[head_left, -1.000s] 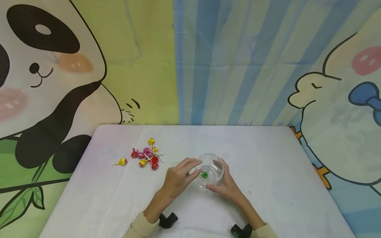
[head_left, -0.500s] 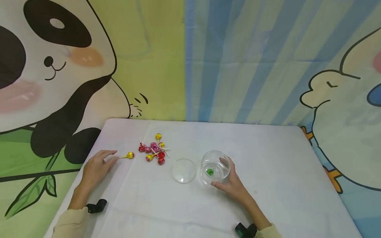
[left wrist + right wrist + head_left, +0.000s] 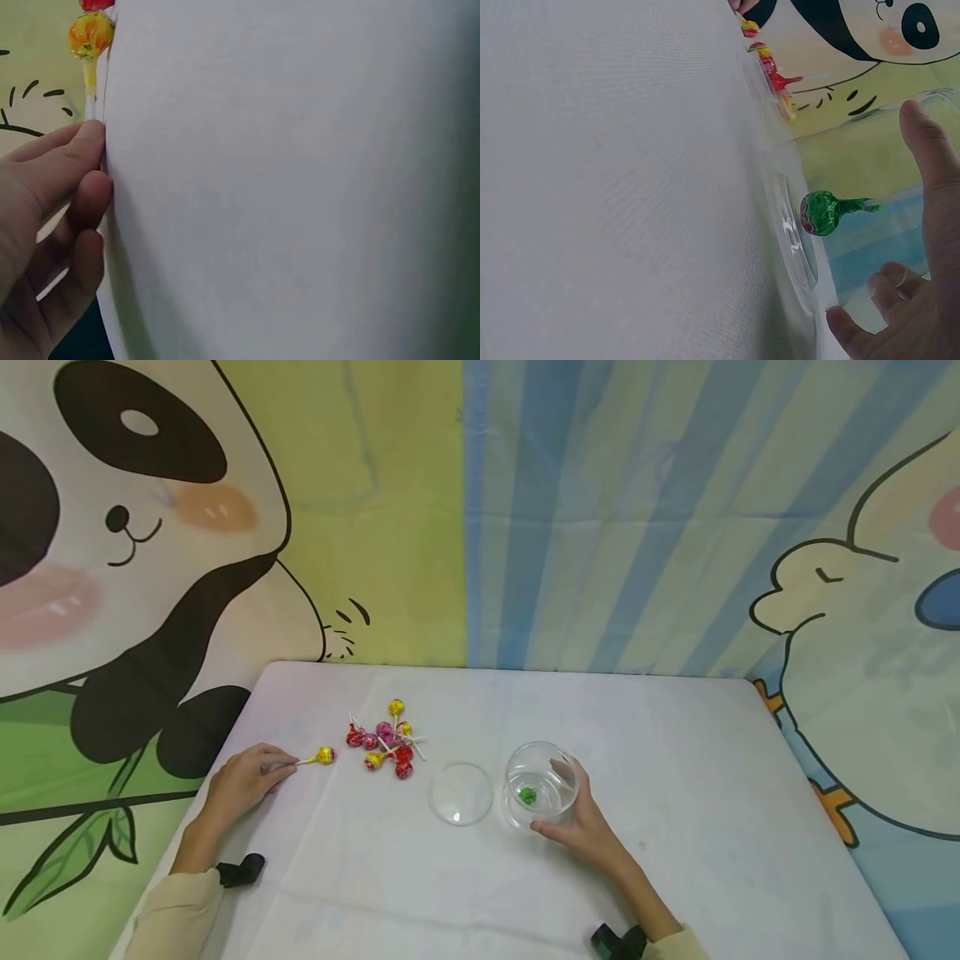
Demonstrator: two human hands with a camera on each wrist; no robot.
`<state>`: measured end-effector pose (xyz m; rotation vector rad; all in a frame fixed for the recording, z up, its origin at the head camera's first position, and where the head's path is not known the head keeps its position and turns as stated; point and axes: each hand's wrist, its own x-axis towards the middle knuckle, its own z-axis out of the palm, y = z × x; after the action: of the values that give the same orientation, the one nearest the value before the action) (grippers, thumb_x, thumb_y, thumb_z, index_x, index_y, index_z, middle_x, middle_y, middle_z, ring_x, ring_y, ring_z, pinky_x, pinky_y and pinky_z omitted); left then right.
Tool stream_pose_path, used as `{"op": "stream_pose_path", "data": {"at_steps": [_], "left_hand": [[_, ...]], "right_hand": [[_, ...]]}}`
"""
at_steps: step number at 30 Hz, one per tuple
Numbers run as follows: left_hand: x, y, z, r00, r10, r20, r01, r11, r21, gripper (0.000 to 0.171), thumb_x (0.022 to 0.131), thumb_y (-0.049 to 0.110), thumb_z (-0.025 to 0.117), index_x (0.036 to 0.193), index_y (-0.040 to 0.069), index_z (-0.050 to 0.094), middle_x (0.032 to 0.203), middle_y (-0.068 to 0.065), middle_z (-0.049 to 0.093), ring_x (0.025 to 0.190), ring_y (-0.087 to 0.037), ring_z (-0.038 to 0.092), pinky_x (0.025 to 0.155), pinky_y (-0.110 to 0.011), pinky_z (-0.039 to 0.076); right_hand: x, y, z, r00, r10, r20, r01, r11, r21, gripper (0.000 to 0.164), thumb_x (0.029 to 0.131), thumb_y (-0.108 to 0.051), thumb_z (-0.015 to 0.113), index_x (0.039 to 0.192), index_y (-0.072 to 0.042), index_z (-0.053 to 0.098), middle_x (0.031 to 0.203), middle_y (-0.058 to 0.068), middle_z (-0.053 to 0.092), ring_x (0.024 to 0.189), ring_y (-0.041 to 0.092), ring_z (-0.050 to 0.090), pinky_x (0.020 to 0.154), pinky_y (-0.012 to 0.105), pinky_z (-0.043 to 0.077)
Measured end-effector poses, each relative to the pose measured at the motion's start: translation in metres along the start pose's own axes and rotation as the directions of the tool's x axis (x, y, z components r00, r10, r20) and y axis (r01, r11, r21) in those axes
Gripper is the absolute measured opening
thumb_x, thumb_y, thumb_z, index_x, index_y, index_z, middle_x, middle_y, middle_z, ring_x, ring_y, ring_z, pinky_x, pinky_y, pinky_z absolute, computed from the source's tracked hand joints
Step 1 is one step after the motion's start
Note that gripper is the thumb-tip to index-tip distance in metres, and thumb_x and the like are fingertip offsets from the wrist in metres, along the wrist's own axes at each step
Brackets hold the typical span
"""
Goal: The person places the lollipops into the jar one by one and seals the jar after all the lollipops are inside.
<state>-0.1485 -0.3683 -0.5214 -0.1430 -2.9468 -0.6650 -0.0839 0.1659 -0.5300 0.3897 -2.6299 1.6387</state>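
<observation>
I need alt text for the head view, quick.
Left hand pinches the stick of a yellow lollipop; right hand holds a clear jar with a green lollipop inside. Between the hands, a clear disc and a pile of red, pink and yellow lollipops lie on a white table.

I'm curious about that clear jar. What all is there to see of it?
The jar is round, colourless and see-through, glass or clear plastic by its look. Its mouth is uncovered, and it appears to stand upright on the white table, beside a clear round disc. A green-wrapped lollipop sits inside, head down. The right hand grips the jar's side.
</observation>
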Motion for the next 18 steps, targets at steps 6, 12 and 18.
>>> {"op": "stream_pose_path", "data": {"at_steps": [6, 12, 18], "left_hand": [[0.0003, 0.0027, 0.0038, 0.999, 0.011, -0.047, -0.01, 1.0, 0.017, 0.014, 0.08, 0.016, 0.078, 0.094, 0.013, 0.077, 0.095, -0.005, 0.071, 0.074, -0.02, 0.063, 0.056, -0.025, 0.037], [0.0023, 0.0044, 0.0017, 0.999, 0.013, -0.034, -0.012, 0.999, 0.034, 0.012, 0.083, 0.015, 0.075, 0.094, 0.014, 0.075, 0.074, 0.004, 0.064, 0.057, -0.001, 0.049, 0.053, -0.025, 0.033], [0.0006, 0.0045, -0.0015, 0.998, 0.011, -0.065, -0.01, 1.0, 0.022, 0.011, 0.085, 0.015, 0.073, 0.096, 0.013, 0.072, 0.082, -0.004, 0.069, 0.058, -0.001, 0.05, 0.052, -0.024, 0.033]], "right_hand": [[0.0002, -0.0002, -0.0003, 1.0, 0.012, -0.01, -0.012, 1.0, 0.004, 0.109, 0.071, -0.023, 0.085, 0.152, -0.022, 0.012, 0.15, 0.016, 0.038, 0.139, 0.042, 0.035, 0.11, 0.067, 0.025], [-0.0012, -0.0005, -0.0009, 1.0, 0.014, -0.008, -0.014, 1.0, -0.007, 0.108, 0.072, -0.025, 0.085, 0.152, -0.023, 0.012, 0.15, 0.017, 0.038, 0.14, 0.042, 0.034, 0.109, 0.067, 0.026], [-0.0011, -0.0016, -0.0011, 1.0, 0.019, 0.003, -0.019, 1.0, 0.004, 0.108, 0.072, -0.026, 0.085, 0.152, -0.024, 0.011, 0.151, 0.015, 0.037, 0.14, 0.041, 0.035, 0.109, 0.066, 0.026]]}}
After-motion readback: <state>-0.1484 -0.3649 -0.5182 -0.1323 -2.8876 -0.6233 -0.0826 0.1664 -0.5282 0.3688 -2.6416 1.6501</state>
